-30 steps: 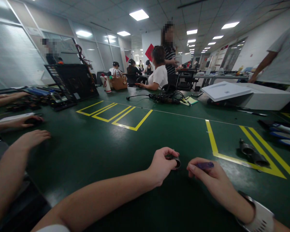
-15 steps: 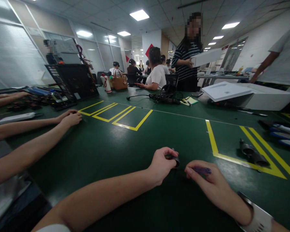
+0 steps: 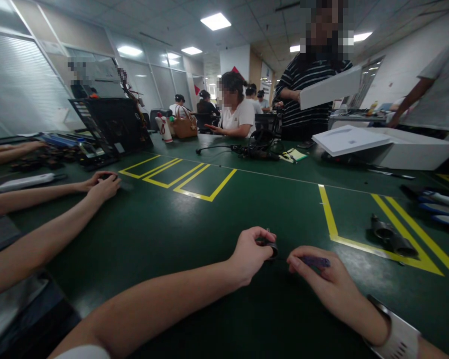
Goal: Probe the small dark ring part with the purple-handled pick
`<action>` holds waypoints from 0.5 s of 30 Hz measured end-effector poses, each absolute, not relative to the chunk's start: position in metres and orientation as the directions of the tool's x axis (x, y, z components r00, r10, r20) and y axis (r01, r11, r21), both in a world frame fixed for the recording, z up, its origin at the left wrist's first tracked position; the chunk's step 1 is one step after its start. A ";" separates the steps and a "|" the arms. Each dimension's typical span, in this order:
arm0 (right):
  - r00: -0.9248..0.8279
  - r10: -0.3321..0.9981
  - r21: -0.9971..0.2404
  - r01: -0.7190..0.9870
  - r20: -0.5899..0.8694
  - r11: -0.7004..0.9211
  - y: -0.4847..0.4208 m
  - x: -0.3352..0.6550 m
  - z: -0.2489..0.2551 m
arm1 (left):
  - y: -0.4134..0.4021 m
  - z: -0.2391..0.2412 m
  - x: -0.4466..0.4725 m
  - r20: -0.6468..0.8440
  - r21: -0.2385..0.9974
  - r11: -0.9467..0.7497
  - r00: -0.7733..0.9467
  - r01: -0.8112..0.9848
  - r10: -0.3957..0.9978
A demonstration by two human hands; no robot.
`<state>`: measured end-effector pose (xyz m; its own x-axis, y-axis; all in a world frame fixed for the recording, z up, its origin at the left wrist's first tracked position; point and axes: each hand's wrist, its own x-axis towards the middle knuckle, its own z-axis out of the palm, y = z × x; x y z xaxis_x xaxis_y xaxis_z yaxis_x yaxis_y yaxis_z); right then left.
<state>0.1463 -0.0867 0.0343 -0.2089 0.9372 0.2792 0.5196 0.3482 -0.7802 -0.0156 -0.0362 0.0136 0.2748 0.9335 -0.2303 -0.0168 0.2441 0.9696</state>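
My left hand (image 3: 251, 252) is closed around a dark metal ring-shaped part (image 3: 273, 249), its round opening turned toward my right hand. The fingers cover most of this part. A short gap away, my right hand (image 3: 327, 274) pinches a slim tool with a dark purple handle (image 3: 316, 261). The handle lies across the palm, and its tip by the fingertips is too dark to make out. To the right, dark metal cylindrical parts (image 3: 392, 236) lie on the green table (image 3: 194, 234), inside a yellow tape outline.
Yellow tape outlines (image 3: 212, 195) mark the table. A co-worker's hands (image 3: 104, 185) are at the left. Black cabled gear (image 3: 260, 145), a green notepad (image 3: 294, 155), a white box (image 3: 415, 149) and blue-edged tools (image 3: 443, 207) lie farther out. A standing person (image 3: 307, 94) holds a white box lid.
My hands stay almost in place; the purple handle has shifted slightly in my right hand. The standing person has come closer, and the co-worker's hands at left have moved slightly left.
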 end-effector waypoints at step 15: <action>-0.071 0.902 -0.849 0.311 0.427 0.427 -0.089 0.161 0.039 | -0.032 0.019 -0.020 -0.220 0.962 0.260 0.332 -0.082 0.917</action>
<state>0.1614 -0.0886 0.0386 -0.0713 0.9016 0.4268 0.3112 0.4266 -0.8492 -0.0195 -0.0319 0.0193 0.3323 0.9172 -0.2196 -0.0819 0.2601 0.9621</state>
